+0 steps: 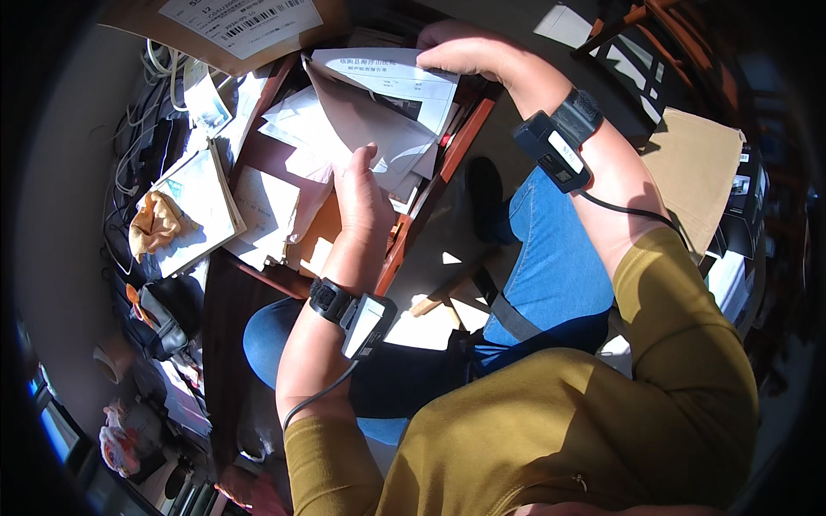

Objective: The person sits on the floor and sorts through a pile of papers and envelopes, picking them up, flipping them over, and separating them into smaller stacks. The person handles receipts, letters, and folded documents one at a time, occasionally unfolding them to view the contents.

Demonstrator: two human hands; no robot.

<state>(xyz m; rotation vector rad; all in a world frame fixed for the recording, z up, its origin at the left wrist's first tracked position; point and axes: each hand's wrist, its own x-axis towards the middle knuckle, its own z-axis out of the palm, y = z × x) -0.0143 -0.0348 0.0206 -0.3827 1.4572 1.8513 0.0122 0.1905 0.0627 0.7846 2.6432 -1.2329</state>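
A printed report sheet (361, 68) with a dark picture on it spans the upper middle, its left side curling over. My right hand (455, 51) pinches its top right edge, thumb on the printed face. My left hand (364, 193) is at the sheet's lower side, thumb raised against the curled paper. Its fingers are hidden, so its grip is unclear. Beneath both hands is a pulled-out reddish-brown wooden drawer (445, 169), filled with loose papers (290, 119), a worn paper booklet (263, 209) and a pink plastic bag (315, 184).
A cardboard box (258, 58) with a printed label overhangs the drawer's far end. Left of the drawer are stacked notebooks (200, 219), a tan cloth (153, 222), white cables (132, 155) and a black pouch (169, 326). A cardboard piece (694, 168) stands at right, near a wooden chair (684, 39).
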